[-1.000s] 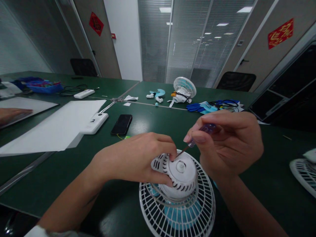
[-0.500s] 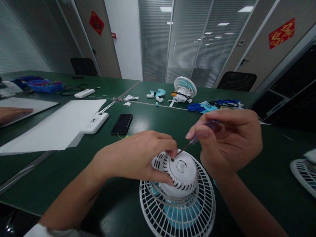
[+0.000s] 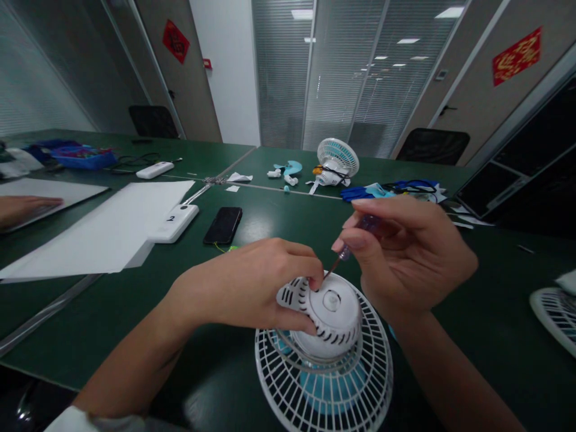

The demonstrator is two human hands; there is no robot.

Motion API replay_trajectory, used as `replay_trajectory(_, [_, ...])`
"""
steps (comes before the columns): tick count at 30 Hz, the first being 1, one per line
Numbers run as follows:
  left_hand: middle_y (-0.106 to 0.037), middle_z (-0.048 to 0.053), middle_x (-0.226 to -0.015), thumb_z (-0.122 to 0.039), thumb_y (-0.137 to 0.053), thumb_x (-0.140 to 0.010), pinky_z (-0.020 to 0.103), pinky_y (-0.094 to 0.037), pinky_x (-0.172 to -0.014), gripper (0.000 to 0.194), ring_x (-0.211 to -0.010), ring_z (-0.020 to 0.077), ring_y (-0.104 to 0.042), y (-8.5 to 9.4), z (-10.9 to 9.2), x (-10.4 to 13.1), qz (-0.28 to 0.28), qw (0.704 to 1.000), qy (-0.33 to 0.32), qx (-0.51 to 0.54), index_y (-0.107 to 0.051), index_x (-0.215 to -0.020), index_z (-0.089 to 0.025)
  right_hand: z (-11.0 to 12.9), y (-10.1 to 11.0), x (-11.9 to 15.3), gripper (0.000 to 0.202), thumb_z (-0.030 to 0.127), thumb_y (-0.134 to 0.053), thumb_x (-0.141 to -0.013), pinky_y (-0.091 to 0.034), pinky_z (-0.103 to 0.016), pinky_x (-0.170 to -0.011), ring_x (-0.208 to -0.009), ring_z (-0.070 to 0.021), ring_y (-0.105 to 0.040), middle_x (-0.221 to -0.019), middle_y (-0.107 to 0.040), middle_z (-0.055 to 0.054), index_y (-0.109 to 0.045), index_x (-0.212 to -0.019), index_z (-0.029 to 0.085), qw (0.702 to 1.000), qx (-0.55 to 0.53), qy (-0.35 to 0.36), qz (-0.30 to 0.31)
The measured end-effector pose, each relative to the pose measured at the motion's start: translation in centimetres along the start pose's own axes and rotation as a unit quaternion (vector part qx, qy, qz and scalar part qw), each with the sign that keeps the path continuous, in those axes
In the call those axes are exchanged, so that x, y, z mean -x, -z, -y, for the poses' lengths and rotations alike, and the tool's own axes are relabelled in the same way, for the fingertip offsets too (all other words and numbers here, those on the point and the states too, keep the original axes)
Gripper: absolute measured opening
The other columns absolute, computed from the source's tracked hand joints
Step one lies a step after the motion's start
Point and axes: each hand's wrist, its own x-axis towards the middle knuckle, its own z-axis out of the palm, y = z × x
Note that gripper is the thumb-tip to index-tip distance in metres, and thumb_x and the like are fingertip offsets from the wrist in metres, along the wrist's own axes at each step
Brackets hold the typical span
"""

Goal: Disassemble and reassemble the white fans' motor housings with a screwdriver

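Note:
A white fan head [image 3: 335,309] with a round wire-like grille and light blue blades lies on the green table in front of me, its motor housing facing up. My left hand [image 3: 252,288] grips the housing from the left, thumb on the near side, fingertips on the far rim. Pinched in my right hand [image 3: 405,258] is a screwdriver [image 3: 366,227] with a clear purple handle. It slants down and left, and its tip is hidden near my left fingertips at the housing's rim.
A black phone [image 3: 223,225], a white power strip [image 3: 175,223] and white sheets [image 3: 103,222] lie to the left. Another person's hand [image 3: 29,210] rests at far left. Behind stand a small fan [image 3: 337,162] and blue gloves [image 3: 357,193]. Another grille [image 3: 555,312] sits at right.
My right hand and the screwdriver have shifted slightly left, and the tool stands a little steeper. The hole visible earlier beside my left fingertips is now covered. My left hand has hardly moved.

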Motion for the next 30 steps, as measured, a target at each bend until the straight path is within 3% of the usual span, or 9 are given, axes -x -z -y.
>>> replay_trajectory(4, [-0.067, 0.002, -0.095, -0.039, -0.08, -0.077, 0.028, -0.047, -0.071, 0.036, -0.082, 0.0186, -0.065, -0.5, -0.4, 0.4, -0.027, 0.999, 0.021, 0.014, -0.061, -0.098, -0.017, 0.1, 0.0, 0.0, 0.016, 0.023, -0.068, -0.087, -0.053, -0.026, -0.047, -0.061, -0.0118, -0.064, -0.088, -0.07, 0.001, -0.069, -0.103, 0.026, 0.999, -0.036, -0.026, 0.027])
replay_trajectory(6, [-0.067, 0.003, -0.097, -0.044, -0.072, -0.084, 0.03, -0.047, -0.074, 0.037, -0.085, 0.0195, -0.064, -1.1, -0.6, 0.5, -0.055, 0.997, 0.041, 0.028, -0.058, -0.104, -0.016, 0.3, 0.2, 0.0, 0.017, 0.021, -0.062, -0.091, -0.055, -0.026, -0.05, -0.064, -0.012, -0.065, -0.089, -0.071, 0.0, -0.069, -0.106, 0.026, 0.997, -0.045, -0.043, 0.048])
replay_trajectory(10, [-0.066, 0.003, -0.098, -0.027, -0.05, -0.099, 0.031, -0.046, -0.081, 0.015, -0.09, 0.0182, -0.064, -2.2, -0.6, 0.1, -0.083, 0.994, 0.052, 0.051, -0.06, -0.102, -0.017, 0.8, 0.7, -0.1, 0.017, 0.017, -0.059, -0.091, -0.059, -0.026, -0.062, -0.076, -0.0133, -0.069, -0.093, -0.072, 0.0, -0.067, -0.105, 0.023, 0.992, -0.069, -0.074, 0.077])
replay_trajectory(14, [-0.07, 0.001, -0.086, -0.022, -0.054, -0.095, 0.028, -0.046, -0.075, 0.013, -0.08, 0.0159, -0.064, -2.5, -0.3, -0.6, -0.103, 0.99, 0.051, 0.081, -0.066, -0.094, -0.017, 0.9, 1.0, -0.4, 0.02, 0.019, -0.073, -0.081, -0.055, -0.021, -0.056, -0.071, -0.011, -0.067, -0.084, -0.068, 0.003, -0.065, -0.098, 0.022, 0.991, -0.074, -0.085, 0.075])
replay_trajectory(17, [-0.071, 0.002, -0.084, -0.023, -0.057, -0.092, 0.027, -0.046, -0.07, 0.012, -0.077, 0.0161, -0.064, -2.4, 0.0, -0.9, -0.107, 0.988, 0.058, 0.096, -0.067, -0.089, -0.016, 0.7, 1.1, -0.5, 0.03, 0.019, -0.074, -0.08, -0.054, -0.021, -0.053, -0.072, -0.011, -0.065, -0.087, -0.067, 0.004, -0.063, -0.107, 0.025, 0.994, -0.054, -0.066, 0.064])
replay_trajectory(22, [-0.071, 0.002, -0.086, -0.021, -0.06, -0.089, 0.027, -0.048, -0.07, 0.009, -0.075, 0.0153, -0.064, -2.5, 0.6, -1.0, -0.108, 0.986, 0.055, 0.113, -0.066, -0.09, -0.015, 1.1, 1.1, -0.6, 0.029, 0.014, -0.054, -0.092, -0.061, -0.023, -0.067, -0.08, -0.0114, -0.07, -0.105, -0.072, -0.001, -0.063, -0.118, 0.024, 0.982, -0.061, -0.024, 0.175])
replay_trajectory(25, [-0.072, 0.002, -0.087, -0.02, -0.063, -0.088, 0.028, -0.05, -0.074, 0.008, -0.08, 0.0168, -0.066, -2.5, 0.9, -0.9, -0.097, 0.984, 0.066, 0.132, -0.068, -0.092, -0.015, 1.3, 0.8, -0.4, 0.028, 0.013, -0.06, -0.089, -0.061, -0.024, -0.066, -0.072, -0.011, -0.07, -0.099, -0.074, 0.001, -0.065, -0.114, 0.023, 0.989, -0.041, -0.003, 0.141])
replay_trajectory(30, [-0.073, 0.001, -0.079, -0.022, -0.064, -0.087, 0.026, -0.049, -0.067, 0.009, -0.072, 0.0157, -0.067, -2.6, 1.1, -1.0, -0.102, 0.981, 0.064, 0.155, -0.069, -0.084, -0.015, 1.0, 0.1, 0.1, 0.026, 0.012, -0.076, -0.077, -0.059, -0.023, -0.059, -0.064, -0.0109, -0.068, -0.088, -0.074, 0.003, -0.07, -0.1, 0.023, 1.0, -0.019, -0.002, 0.007])
